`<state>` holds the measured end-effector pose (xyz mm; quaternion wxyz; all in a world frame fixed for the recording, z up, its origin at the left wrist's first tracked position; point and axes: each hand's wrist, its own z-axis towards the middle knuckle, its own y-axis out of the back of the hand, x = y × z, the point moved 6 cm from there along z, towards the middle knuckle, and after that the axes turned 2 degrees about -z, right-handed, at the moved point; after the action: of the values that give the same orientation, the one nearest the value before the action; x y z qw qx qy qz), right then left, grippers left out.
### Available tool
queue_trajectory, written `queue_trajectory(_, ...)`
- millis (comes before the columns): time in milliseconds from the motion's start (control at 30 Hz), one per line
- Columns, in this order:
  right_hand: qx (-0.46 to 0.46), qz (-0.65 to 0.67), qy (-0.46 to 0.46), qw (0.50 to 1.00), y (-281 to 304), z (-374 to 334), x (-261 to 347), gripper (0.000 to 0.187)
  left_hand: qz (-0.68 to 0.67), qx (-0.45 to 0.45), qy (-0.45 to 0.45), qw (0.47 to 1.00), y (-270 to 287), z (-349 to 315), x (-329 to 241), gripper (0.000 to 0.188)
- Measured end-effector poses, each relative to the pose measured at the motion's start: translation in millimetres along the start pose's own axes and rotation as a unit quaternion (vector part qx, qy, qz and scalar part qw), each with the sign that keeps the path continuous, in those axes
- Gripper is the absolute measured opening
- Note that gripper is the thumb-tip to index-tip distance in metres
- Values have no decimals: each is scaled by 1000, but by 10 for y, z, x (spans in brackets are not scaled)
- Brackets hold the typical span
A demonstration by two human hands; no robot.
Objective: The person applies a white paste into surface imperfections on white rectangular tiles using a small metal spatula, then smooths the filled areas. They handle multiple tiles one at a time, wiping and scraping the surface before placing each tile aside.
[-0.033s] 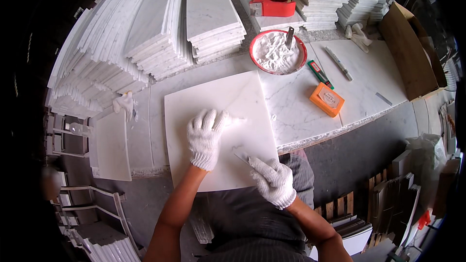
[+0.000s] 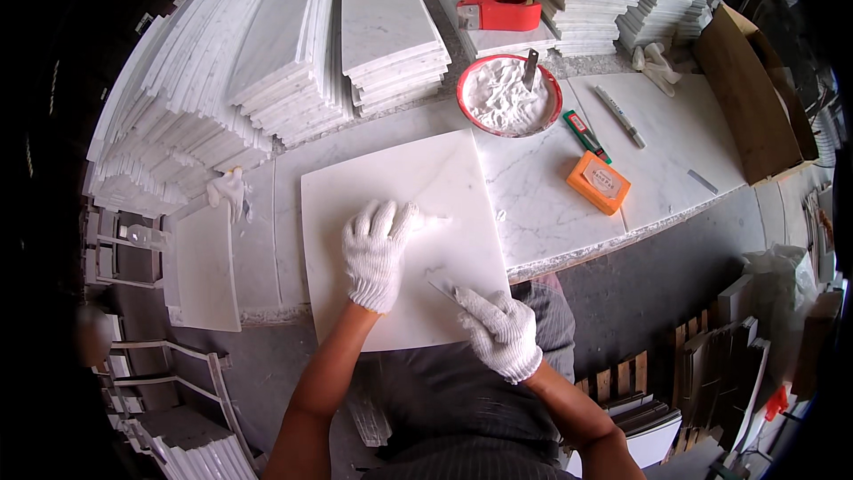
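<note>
The right hand's (image 2: pixel 502 329) grip was closed on a thin blade (image 2: pixel 442 290); the white slab (image 2: pixel 449 253) overhung the desk's (image 2: pixel 569 222) near edge; a low blade angle seemed wisest (steepness might scratch); the left hand (image 2: pixel 373 249) curled on the slab, any hold unclear; tile stacks (image 2: pixel 391 18) lined the desk's back, above grey floor (image 2: pixel 622 262).

Slab (image 2: pixel 409 169) brightly lit, floor (image 2: pixel 662 262) dimmer; fisheye bowing edges, corners black

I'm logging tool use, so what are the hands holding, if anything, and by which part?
The right hand holds a thin grey tool by its near end; whether the left hand holds anything cannot be told.
</note>
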<state>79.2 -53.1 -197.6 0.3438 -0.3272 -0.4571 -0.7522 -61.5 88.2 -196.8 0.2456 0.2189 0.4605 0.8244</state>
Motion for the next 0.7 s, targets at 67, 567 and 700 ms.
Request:
queue_trajectory(67, 0, 3, -1, 1000, -2, -1, -4, 40, -2, -6, 1, 1000, 19, 8, -6, 38)
queue_trajectory(567, 2, 2, -1, 1000, -11, -23, -28, 43, -12, -5, -7, 1000, 54, 6, -26, 39)
queue_trajectory(700, 0, -4, 3, 1000, -17, -20, -23, 44, -16, -3, -6, 1000, 25, -8, -10, 38)
